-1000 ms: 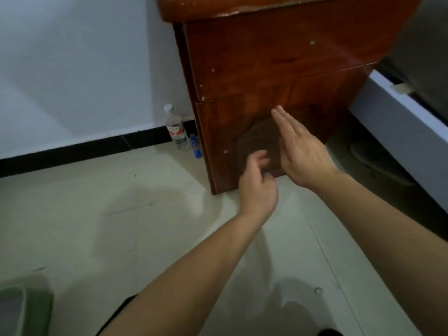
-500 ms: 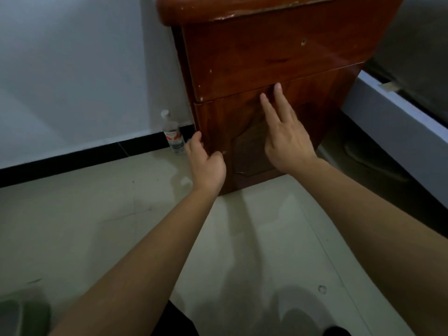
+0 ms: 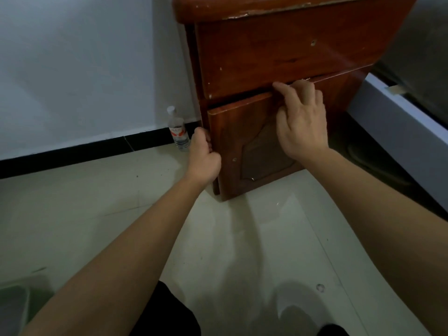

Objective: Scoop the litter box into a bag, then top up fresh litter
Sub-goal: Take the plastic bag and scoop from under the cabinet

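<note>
Two grips on the wooden cabinet door point(image 3: 232, 134), mid-frame: left hand point(image 3: 203, 158) curled round its left edge, right hand point(image 3: 300, 122) hooked over its top. Pale floor point(image 3: 242, 238) below; white wall point(image 3: 84, 69) upper left.

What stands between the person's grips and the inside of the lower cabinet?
The cabinet door, slightly ajar. The left grip holds its left edge, the right grip its top edge. What lies inside is hidden.

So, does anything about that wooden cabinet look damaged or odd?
Yes. The cabinet has pale chipped finish along its top edge. The drawer front and door each show a small bare hole, no handle. The left hand grips the door's side edge, the right hand its top edge.
</note>
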Demonstrator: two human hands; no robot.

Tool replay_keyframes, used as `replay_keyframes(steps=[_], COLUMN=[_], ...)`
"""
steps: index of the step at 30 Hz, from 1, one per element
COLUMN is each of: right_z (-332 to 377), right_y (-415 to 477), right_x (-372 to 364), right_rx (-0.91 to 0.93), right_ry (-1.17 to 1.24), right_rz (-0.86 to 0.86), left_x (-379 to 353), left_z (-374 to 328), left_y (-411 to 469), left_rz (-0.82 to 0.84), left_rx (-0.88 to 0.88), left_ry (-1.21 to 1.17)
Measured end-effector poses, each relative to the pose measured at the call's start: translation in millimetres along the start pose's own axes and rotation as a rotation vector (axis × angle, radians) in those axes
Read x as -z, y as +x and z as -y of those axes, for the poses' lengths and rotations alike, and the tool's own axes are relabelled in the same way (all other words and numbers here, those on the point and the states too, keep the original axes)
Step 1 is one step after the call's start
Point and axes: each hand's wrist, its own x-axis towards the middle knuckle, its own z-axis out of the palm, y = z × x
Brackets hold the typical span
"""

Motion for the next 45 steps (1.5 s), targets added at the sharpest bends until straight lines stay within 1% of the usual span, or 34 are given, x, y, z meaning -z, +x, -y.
replay_keyframes(steps=[2, 4, 7, 8, 9, 10, 11, 12, 13, 14, 17, 19, 21, 22, 23, 25, 26, 28, 30, 34, 37, 41, 44, 45], right_z=[3, 13, 28, 32, 33, 34, 37, 37, 36, 33, 15, -1, -14, -20, -28, -42, -49, -67, -86, -113, -131, -148, -146, -141], right_y=[1, 4, 3, 1, 0, -1, 0, -1, -4, -9, -37, -56, -68, -70, -71, -74, -77, -85, -93, -97, -97, -88, -82, -77], right_x=[8, 17, 30, 33, 36, 38, 38, 41, 44, 47, 67, 93, 126, 139, 148, 153, 152, 147, 146, 147, 140, 137, 129, 124], right_rx=[-0.062, -0.164, -0.322, -0.356, -0.379, -0.394, -0.409, -0.421, -0.424, -0.415, -0.378, -0.402, -0.445, -0.463, -0.477, -0.490, -0.498, -0.503, -0.486, -0.463, -0.456, -0.567, -0.618, -0.599], right_ry=[0.015, 0.051, 0.000, -0.033, -0.054, -0.044, -0.003, 0.045, 0.091, 0.137, 0.288, 0.388, 0.401, 0.359, 0.273, -0.020, -0.184, -0.463, -0.612, -0.690, -0.778, -0.705, -0.630, -0.623], right_rz=[-0.011, 0.010, 0.120, 0.160, 0.192, 0.222, 0.249, 0.270, 0.289, 0.302, 0.293, 0.311, 0.416, 0.489, 0.548, 0.596, 0.581, 0.479, 0.398, 0.304, 0.284, 0.274, 0.200, 0.170], left_x=[1, 1, 4, 8, 13, 19, 26, 32, 36, 40, 39, 35, 28, 24, 21, 17, 16, 17, 18, 18, 19, 23, 29, 31], left_z=[4, 3, -4, -4, -9, -12, -16, -24, -35, -46, -68, -73, -74, -74, -73, -72, -72, -71, -68, -66, -65, -65, -63, -62], left_y=[-7, -20, -38, -41, -42, -40, -35, -31, -27, -22, -5, 2, 3, 2, 0, -1, -1, -1, 1, 4, 6, 8, 10, 10], left_rz=[0.082, 0.119, 0.226, 0.251, 0.236, 0.168, 0.052, -0.064, -0.146, -0.177, -0.098, -0.091, -0.132, -0.147, -0.153, -0.157, -0.158, -0.159, -0.163, -0.157, -0.168, -0.168, -0.156, -0.146], left_rx=[-0.096, -0.204, -0.314, -0.371, -0.452, -0.545, -0.623, -0.666, -0.683, -0.695, -0.781, -0.777, -0.742, -0.717, -0.693, -0.662, -0.656, -0.659, -0.682, -0.723, -0.734, -0.765, -0.800, -0.806], left_ry=[0.066, 0.148, 0.241, 0.308, 0.429, 0.572, 0.688, 0.756, 0.800, 0.867, 1.225, 1.380, 1.437, 1.458, 1.481, 1.515, 1.524, 1.545, 1.555, 1.547, 1.544, 1.582, 1.619, 1.617])
